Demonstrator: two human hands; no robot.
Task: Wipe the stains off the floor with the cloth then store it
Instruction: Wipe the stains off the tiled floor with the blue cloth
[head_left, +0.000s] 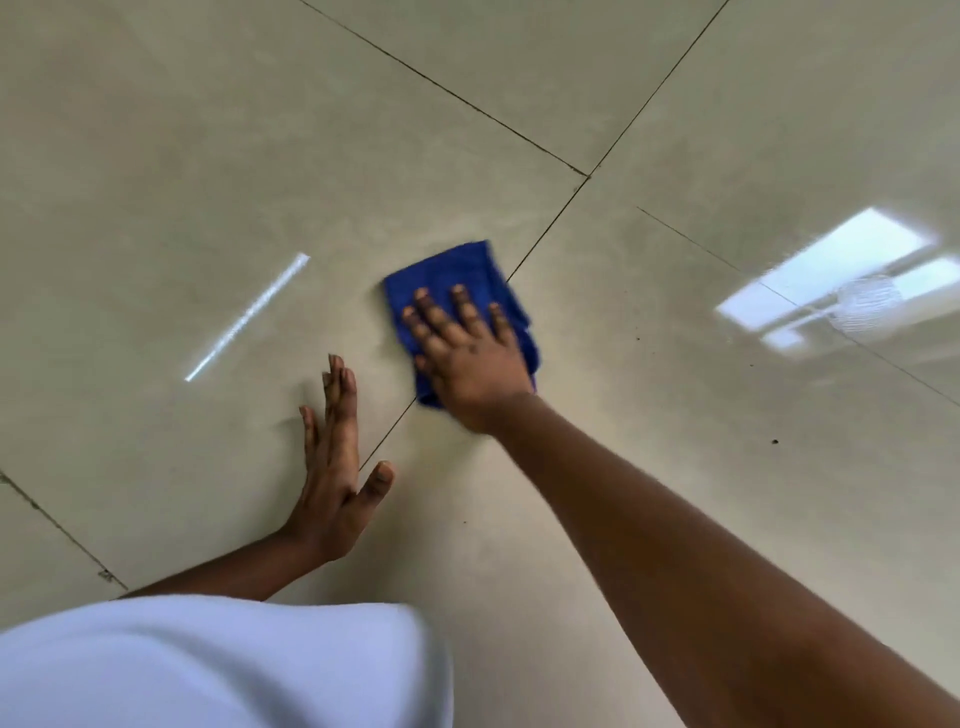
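Observation:
A folded blue cloth (462, 270) lies flat on the glossy beige tiled floor (208, 182), across a dark grout line. My right hand (467, 353) presses down on the cloth with its fingers spread, covering its near half. My left hand (335, 467) rests flat on the bare tile to the left of the cloth, fingers together and thumb out, holding nothing. A few small dark specks (774, 441) dot the tile to the right of the cloth.
Dark grout lines (550, 218) cross the floor diagonally. Bright reflections of a window (831, 280) at the right and a light strip (247, 317) at the left shine on the tiles. My white garment (208, 670) fills the bottom left.

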